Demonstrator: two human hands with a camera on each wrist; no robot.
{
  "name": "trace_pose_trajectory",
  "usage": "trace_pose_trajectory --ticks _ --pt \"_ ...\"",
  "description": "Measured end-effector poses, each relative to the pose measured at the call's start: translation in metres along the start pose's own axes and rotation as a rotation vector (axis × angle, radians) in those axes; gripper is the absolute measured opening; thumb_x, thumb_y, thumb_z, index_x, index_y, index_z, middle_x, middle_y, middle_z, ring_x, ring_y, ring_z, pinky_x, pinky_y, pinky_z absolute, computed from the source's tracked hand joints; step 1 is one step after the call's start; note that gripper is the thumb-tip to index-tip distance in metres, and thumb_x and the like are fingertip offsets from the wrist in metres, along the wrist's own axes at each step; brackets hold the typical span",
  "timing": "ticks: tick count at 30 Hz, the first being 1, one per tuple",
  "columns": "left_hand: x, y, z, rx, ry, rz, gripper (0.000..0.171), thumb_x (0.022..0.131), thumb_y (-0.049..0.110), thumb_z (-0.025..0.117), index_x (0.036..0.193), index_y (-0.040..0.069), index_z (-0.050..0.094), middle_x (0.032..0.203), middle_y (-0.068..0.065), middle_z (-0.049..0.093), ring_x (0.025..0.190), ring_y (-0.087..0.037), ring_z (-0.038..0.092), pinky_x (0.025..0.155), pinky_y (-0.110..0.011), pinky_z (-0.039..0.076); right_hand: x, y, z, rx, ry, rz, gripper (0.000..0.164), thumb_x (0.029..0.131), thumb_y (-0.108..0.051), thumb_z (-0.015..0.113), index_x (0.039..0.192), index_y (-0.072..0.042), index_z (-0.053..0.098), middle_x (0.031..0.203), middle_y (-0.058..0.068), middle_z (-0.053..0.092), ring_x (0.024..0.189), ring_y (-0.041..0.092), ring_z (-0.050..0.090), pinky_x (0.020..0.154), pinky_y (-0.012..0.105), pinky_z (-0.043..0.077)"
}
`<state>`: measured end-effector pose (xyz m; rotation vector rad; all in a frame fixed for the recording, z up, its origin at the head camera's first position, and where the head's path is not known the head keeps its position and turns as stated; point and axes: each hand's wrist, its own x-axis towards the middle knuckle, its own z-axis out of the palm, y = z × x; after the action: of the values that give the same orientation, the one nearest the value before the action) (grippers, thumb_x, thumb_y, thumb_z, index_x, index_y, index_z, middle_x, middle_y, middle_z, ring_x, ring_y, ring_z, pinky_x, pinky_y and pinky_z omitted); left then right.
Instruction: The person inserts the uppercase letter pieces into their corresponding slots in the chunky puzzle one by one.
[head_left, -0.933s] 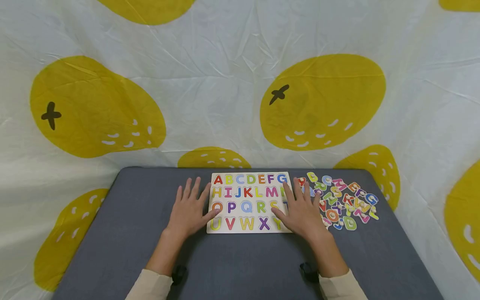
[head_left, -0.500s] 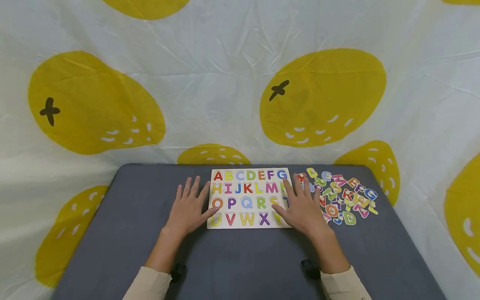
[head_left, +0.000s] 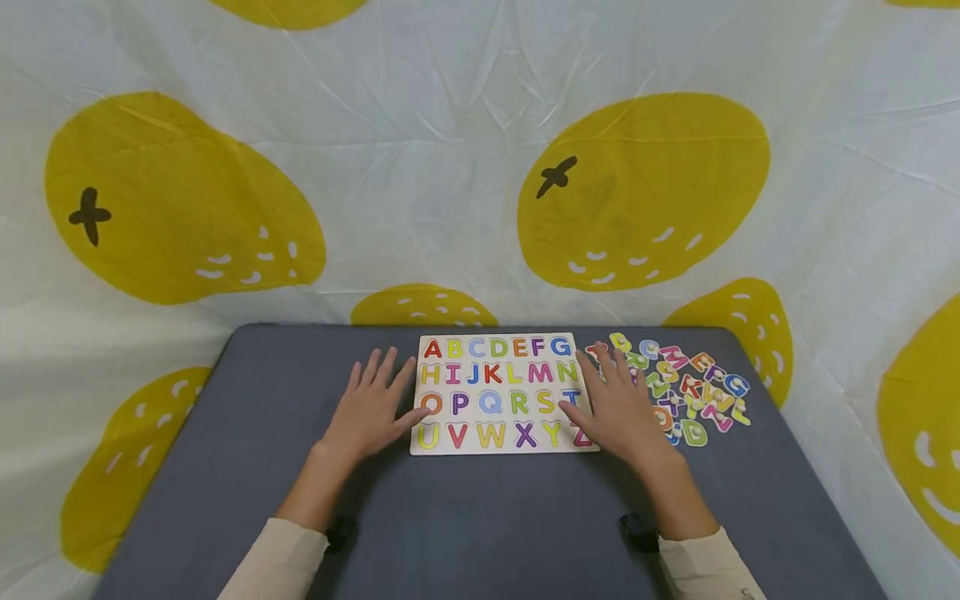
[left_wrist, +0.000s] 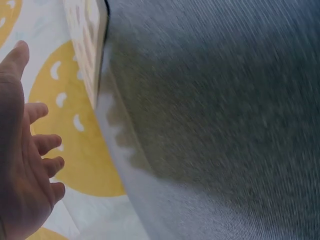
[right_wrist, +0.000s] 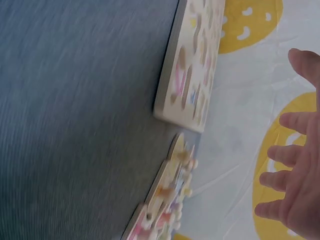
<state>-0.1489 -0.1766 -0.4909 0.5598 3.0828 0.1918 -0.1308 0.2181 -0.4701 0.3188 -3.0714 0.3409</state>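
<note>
A pale wooden alphabet puzzle board [head_left: 480, 392] lies on the dark grey table, its recesses showing coloured letters A to Z in rows. My left hand [head_left: 367, 410] hovers at the board's left edge with fingers spread, thumb over the O and U side. Over the right edge is my right hand [head_left: 624, 410], also spread, its thumb near the T. Both wrist views show the palms, left hand [left_wrist: 25, 155] and right hand [right_wrist: 300, 170], raised off the table with nothing held. Behind and beyond the right hand lies a heap of knobbed letter pieces [head_left: 693, 433], partly hidden by it.
The grey table [head_left: 480, 525] reaches back to a white curtain [head_left: 420, 192] printed with large yellow fruit. In the right wrist view, the knobbed letter pieces [right_wrist: 162, 200] lie close to the board's corner [right_wrist: 170, 107].
My hands have moved slightly apart, the left one leftward and the right one rightward, uncovering more of the board's right side. The head view has tilted down a little. Board and pieces stay put.
</note>
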Motion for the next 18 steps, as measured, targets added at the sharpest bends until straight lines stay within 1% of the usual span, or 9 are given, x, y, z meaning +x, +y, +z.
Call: trace_pose_trajectory --ticks 3,6,11,15,18 --pt "0.001 -0.003 0.002 -0.004 -0.007 0.009 0.09 0.096 0.069 0.056 0.164 0.016 0.032 0.17 -0.02 0.024 0.158 -0.045 0.018 0.125 -0.065 0.016 -0.001 0.01 0.0 0.007 0.011 -0.008 0.086 0.093 -0.053 0.067 0.161 -0.011 0.035 0.168 0.024 0.024 0.154 0.052 0.02 0.116 0.078 0.016" --pt "0.003 -0.007 0.005 -0.009 -0.016 0.023 0.09 0.096 0.068 0.057 0.164 0.016 0.032 0.17 -0.019 0.024 0.158 -0.044 0.018 0.125 -0.065 0.017 -0.001 0.021 -0.001 0.01 0.044 -0.025 0.084 0.093 -0.05 0.069 0.16 -0.011 0.037 0.167 0.024 0.027 0.152 0.053 0.024 0.116 0.078 0.019" --pt "0.008 -0.014 0.011 -0.038 -0.028 0.071 0.09 0.096 0.065 0.06 0.164 0.013 0.031 0.17 -0.018 0.026 0.157 -0.044 0.02 0.125 -0.065 0.018 -0.005 0.042 -0.003 0.043 0.099 -0.053 0.085 0.091 -0.045 0.073 0.16 -0.009 0.038 0.166 0.024 0.03 0.151 0.052 0.028 0.116 0.076 0.023" --pt "0.014 -0.02 0.016 -0.031 -0.039 0.109 0.088 0.098 0.063 0.059 0.164 0.013 0.03 0.17 -0.016 0.027 0.157 -0.043 0.022 0.125 -0.063 0.019 -0.008 0.061 -0.005 0.058 0.131 -0.07 0.082 0.091 -0.04 0.075 0.158 -0.007 0.04 0.164 0.025 0.033 0.147 0.051 0.035 0.115 0.073 0.029" --pt "0.017 -0.024 0.018 -0.04 -0.054 0.125 0.087 0.098 0.063 0.058 0.164 0.013 0.03 0.17 -0.016 0.027 0.157 -0.043 0.022 0.125 -0.064 0.02 -0.011 0.075 -0.009 0.079 0.146 -0.066 0.08 0.092 -0.036 0.076 0.157 -0.005 0.042 0.162 0.026 0.035 0.143 0.052 0.039 0.112 0.072 0.034"
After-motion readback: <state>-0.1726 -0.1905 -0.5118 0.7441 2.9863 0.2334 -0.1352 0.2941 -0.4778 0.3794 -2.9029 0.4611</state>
